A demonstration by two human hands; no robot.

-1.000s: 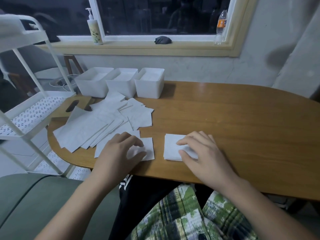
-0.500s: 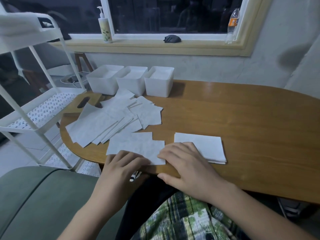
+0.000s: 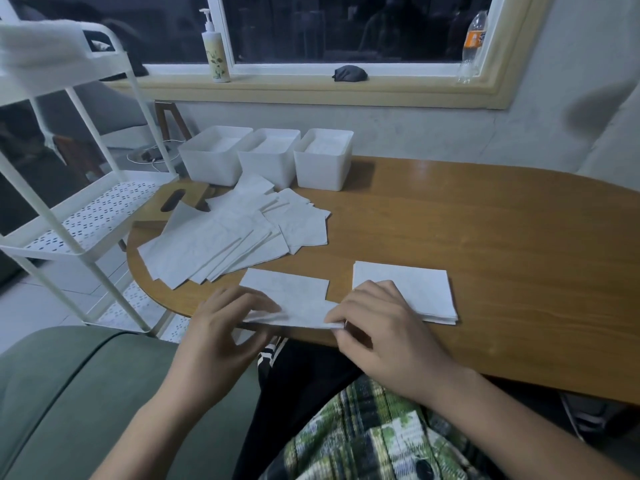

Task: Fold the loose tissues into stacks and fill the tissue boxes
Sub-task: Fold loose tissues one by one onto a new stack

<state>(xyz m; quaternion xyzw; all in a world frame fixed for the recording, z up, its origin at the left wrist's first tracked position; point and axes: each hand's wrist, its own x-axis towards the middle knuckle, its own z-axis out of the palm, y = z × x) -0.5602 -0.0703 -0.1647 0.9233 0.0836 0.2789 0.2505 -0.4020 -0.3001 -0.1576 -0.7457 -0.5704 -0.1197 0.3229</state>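
Observation:
A single white tissue (image 3: pixel 294 296) lies at the near edge of the wooden table (image 3: pixel 485 271). My left hand (image 3: pixel 221 334) pinches its near left corner and my right hand (image 3: pixel 381 327) pinches its near right corner, lifting that edge slightly. A neat stack of folded tissues (image 3: pixel 415 289) sits just right of it, partly under my right hand. A loose pile of unfolded tissues (image 3: pixel 228 237) spreads over the table's left end. Three white open tissue boxes (image 3: pixel 266 161) stand in a row at the back, with tissues inside.
A white metal trolley (image 3: pixel 86 216) stands left of the table. A wooden lid with a slot (image 3: pixel 173 202) lies under the pile's far side. On the windowsill are a pump bottle (image 3: pixel 216 50), a dark object (image 3: pixel 349 72) and a plastic bottle (image 3: pixel 471 43).
My right hand left the folded stack and came to the single tissue. Both hands slid to its near edge and now pinch its corners, raising that edge off the table.

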